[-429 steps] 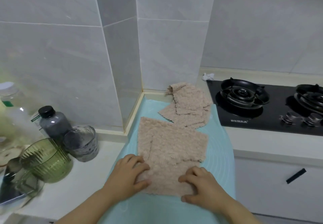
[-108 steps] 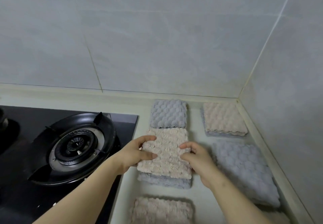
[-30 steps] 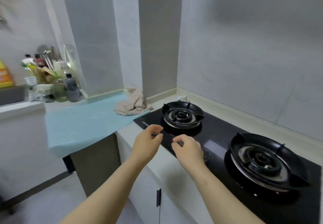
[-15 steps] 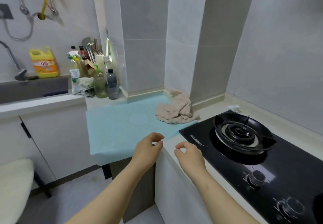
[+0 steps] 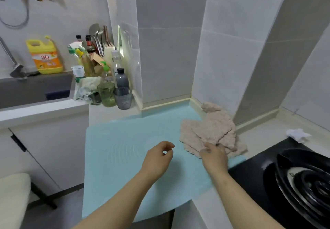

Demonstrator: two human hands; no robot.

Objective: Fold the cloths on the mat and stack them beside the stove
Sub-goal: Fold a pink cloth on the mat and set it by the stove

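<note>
A loose pile of beige cloths (image 5: 212, 132) lies unfolded at the far right corner of the light blue mat (image 5: 121, 153). My right hand (image 5: 213, 155) reaches to the pile's near edge, its fingertips touching the cloth. Whether it grips the cloth I cannot tell. My left hand (image 5: 157, 159) hovers over the middle of the mat with fingers loosely curled and nothing in it. The black stove (image 5: 292, 178) fills the lower right, its burner ring close to my right forearm.
Left of the mat stand a green glass (image 5: 106, 94), a grey glass (image 5: 123, 98), a dark bottle (image 5: 122, 79) and several other bottles. A yellow detergent jug (image 5: 44, 57) sits behind the sink (image 5: 32, 89). A white rag (image 5: 297, 134) lies behind the stove.
The view swung left from the stove to the mat. Both hands moved forward over the mat, and my right hand reached the edge of the cloth pile.
</note>
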